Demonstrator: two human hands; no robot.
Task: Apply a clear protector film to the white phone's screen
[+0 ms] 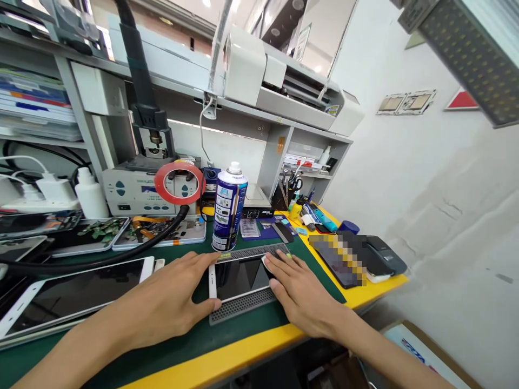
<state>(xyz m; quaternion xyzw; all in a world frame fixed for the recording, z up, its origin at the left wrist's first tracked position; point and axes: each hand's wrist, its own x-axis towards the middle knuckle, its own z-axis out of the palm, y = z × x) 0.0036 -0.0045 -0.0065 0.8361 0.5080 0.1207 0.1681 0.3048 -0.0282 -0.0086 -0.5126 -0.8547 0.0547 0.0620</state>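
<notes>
Working left to right, the left forearm is lying close to a white-framed tablet (81,296) at 9 o'clock, so a backward elbow swing could be nudging it. The left hand (187,294) is spreading its thumb and fingers in a wide C, bracing the near end of a white phone (243,278) without closing round it. If that brace is slackening, the phone could be skidding on the perforated plate (243,308). The spray can (230,208) is standing at 12 o'clock from the phone, close enough for a stray finger to be tipping it. The right hand (298,294) is lying nearly flat over the phone's other end, gripping nothing visible; heavy pressing could be straining the screen. The phone is lying between the 2 hands: at 3 o'clock from the left, 9 o'clock from the right.
</notes>
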